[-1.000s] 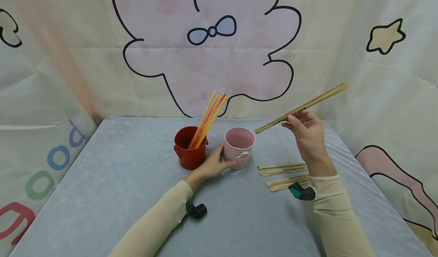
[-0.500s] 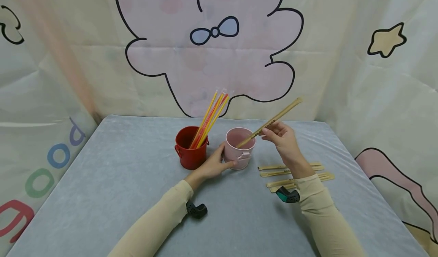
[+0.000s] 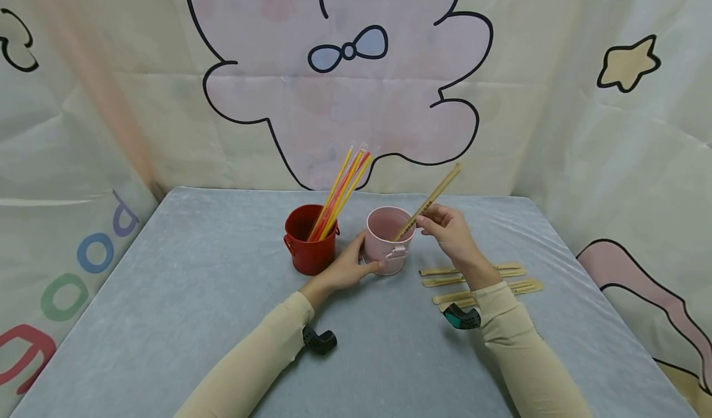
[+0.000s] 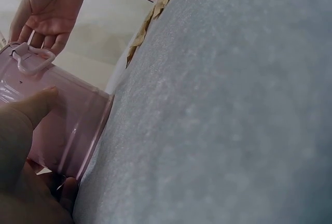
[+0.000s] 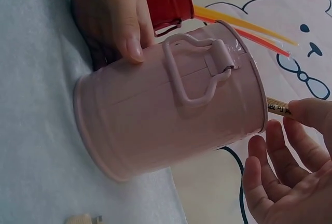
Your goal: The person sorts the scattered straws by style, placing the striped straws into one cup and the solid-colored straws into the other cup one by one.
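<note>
A pink metal bucket (image 3: pixel 384 251) with a small side handle stands upright on the table. My left hand (image 3: pixel 345 268) grips its lower left side, thumb across the front and fingers curled behind, as the left wrist view shows. Between thumb and fingers my right hand (image 3: pixel 449 232) pinches a paper-wrapped straw (image 3: pixel 436 194) with dark printing. The straw leans to the right, its lower end inside the pink bucket and its upper end above the rim. In the right wrist view the right fingertips (image 5: pixel 257 143) are right beside the bucket's rim.
Left of the pink bucket stands a red bucket (image 3: pixel 311 260) holding several yellow and red straws (image 3: pixel 339 195) in clear wrap. Several more paper-wrapped straws (image 3: pixel 456 279) lie on the grey-blue tablecloth (image 3: pixel 378 356), partly under the right forearm. A printed cloth backdrop rises behind the table.
My right hand has moved left and down, bringing the paper-wrapped straw from above the table into the pink bucket and tilting it steeper. The left hand keeps its grip on the bucket.
</note>
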Available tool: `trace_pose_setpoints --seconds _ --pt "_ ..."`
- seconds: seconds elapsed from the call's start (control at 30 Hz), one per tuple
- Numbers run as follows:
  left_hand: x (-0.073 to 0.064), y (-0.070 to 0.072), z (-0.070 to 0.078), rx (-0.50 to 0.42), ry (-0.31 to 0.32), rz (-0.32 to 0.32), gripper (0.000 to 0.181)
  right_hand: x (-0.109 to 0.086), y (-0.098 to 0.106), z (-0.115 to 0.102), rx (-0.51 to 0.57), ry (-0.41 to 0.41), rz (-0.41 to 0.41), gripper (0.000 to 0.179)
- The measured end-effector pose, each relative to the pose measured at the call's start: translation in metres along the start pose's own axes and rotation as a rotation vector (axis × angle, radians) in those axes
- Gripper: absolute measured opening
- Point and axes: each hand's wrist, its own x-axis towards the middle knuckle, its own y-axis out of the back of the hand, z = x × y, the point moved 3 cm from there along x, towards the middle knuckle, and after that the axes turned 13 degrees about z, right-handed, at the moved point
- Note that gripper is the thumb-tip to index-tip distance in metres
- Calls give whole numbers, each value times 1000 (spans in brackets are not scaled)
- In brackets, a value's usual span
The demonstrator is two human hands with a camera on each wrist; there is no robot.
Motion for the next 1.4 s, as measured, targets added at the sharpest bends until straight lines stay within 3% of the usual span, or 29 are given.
trace_pose_setpoints --seconds 0.3,0.63,0.8,0.97,1.27,1.4 --pt "-1 1 4 9 -6 1 81 3 7 -3 -159 -15 7 38" --pt "-1 1 3 24 5 10 80 5 22 -3 -198 -26 -59 40" --pt "-1 2 3 28 10 -4 81 5 37 -2 -220 -13 -91 39" --pt "1 7 4 23 -13 23 81 4 56 0 -264 39 -140 36" --pt "0 3 -1 41 -7 6 78 -11 91 20 -414 54 -292 31" --pt "-1 2 -1 39 3 5 79 -11 102 29 -448 37 -319 35"
